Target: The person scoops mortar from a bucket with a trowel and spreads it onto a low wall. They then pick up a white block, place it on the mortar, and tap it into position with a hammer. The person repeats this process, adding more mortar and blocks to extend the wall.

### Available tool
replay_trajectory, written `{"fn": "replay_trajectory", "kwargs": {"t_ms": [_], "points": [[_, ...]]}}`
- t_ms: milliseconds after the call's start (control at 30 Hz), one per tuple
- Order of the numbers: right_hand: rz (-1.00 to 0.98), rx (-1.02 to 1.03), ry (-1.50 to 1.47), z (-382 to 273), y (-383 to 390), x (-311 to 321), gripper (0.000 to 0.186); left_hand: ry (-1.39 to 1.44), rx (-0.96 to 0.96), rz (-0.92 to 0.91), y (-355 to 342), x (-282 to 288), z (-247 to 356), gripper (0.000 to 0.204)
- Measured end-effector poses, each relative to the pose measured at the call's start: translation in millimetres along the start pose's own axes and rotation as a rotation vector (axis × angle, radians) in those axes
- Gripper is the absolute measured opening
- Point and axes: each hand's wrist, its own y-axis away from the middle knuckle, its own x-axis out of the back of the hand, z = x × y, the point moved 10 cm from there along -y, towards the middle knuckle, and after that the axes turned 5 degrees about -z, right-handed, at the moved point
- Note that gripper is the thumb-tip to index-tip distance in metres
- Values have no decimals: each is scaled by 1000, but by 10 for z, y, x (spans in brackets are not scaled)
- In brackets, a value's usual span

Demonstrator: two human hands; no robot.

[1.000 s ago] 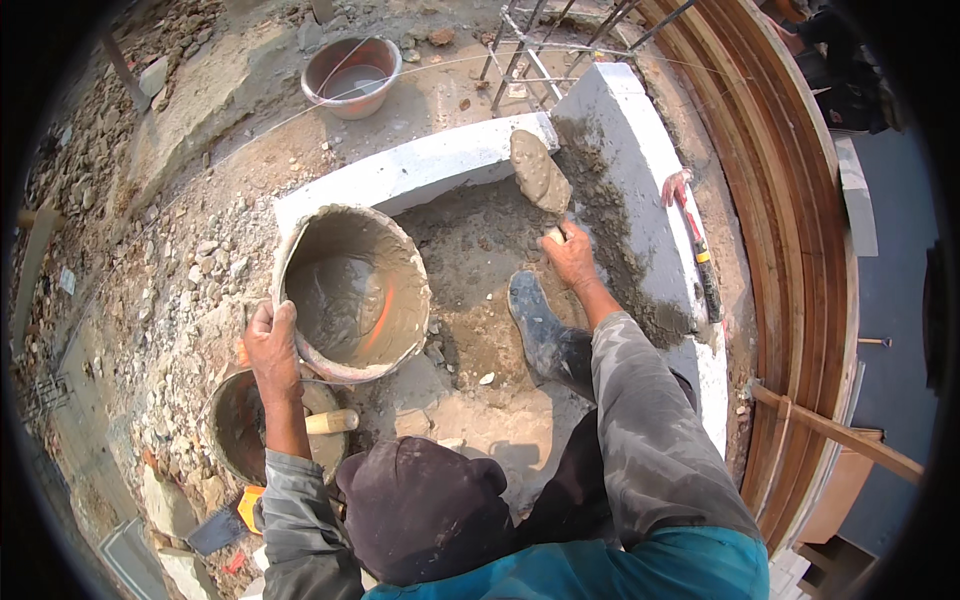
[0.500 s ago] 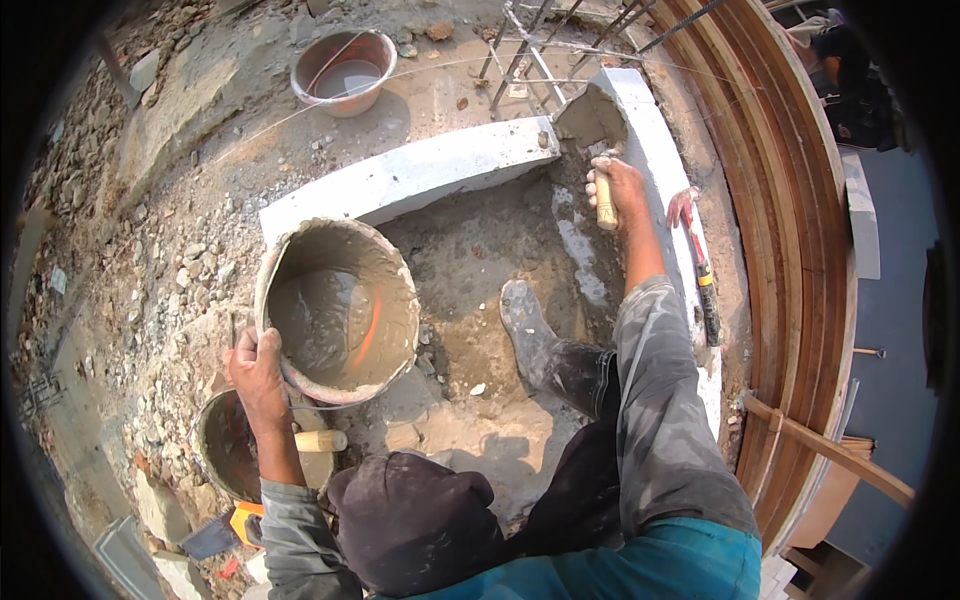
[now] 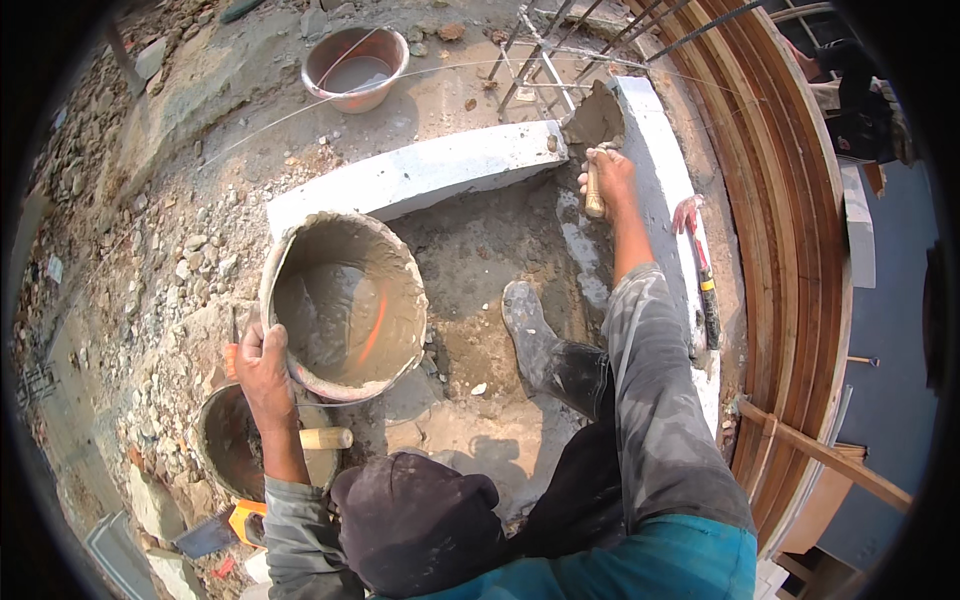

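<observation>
My left hand (image 3: pixel 265 368) grips the near-left rim of a mortar-caked bucket (image 3: pixel 421 300), thumb over its edge. Wet grey mortar (image 3: pixel 325 320) lies inside, with an orange streak showing. Closed round the wooden handle of a trowel (image 3: pixel 595 196), my right hand (image 3: pixel 612 176) is at the far right corner between two white block courses. Grey mortar covers the trowel's blade, which points away over the gap. The left white block course (image 3: pixel 420 170) runs from beside the bucket to that gap; the right white block course (image 3: pixel 655 140) runs along my right forearm.
A red-handled hammer (image 3: pixel 704 275) lies on the right course. Steel rebar (image 3: pixel 540 55) stands beyond the corner, near a tub (image 3: pixel 400 72). Another bucket (image 3: pixel 205 440) with a wooden-handled tool and a saw (image 3: pixel 245 520) lie lower left. Curved timber boards (image 3: pixel 790 250) border the right.
My right hand and trowel have moved slightly up and left, and more of the mortar-covered blade shows. My left hand keeps its hold on the bucket. The whole view has shifted a little.
</observation>
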Motion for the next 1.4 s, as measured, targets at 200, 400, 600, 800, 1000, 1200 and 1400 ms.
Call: {"fn": "replay_trajectory", "kwargs": {"t_ms": [200, 400, 600, 800, 1000, 1200, 1400], "points": [[-27, 11, -110, -277, 282, 492, 22, 6, 25, 31, -35, 177, -143, 11], [-85, -62, 125, -377, 466, 453, 19, 40, -19, 82, -78, 79, -486, 12], [233, 115, 12, -427, 832, 716, 19, 9, -35, 36, -206, -217, -551, 13], [-334, 770, 942, -671, 1624, -578, 41, 42, -34, 35, -212, -195, -358, 11], [-781, 886, 1409, -228, 2337, -1998, 35, -137, -120, -149, -26, -177, 110, 14], [-1008, 694, 1409, 169, 2697, -2670, 38, -201, -183, -204, 72, -145, 137, 25], [-1015, 732, 856, 365, 2963, -2589, 51, -365, -168, -269, 131, -447, 238, 26]]}}
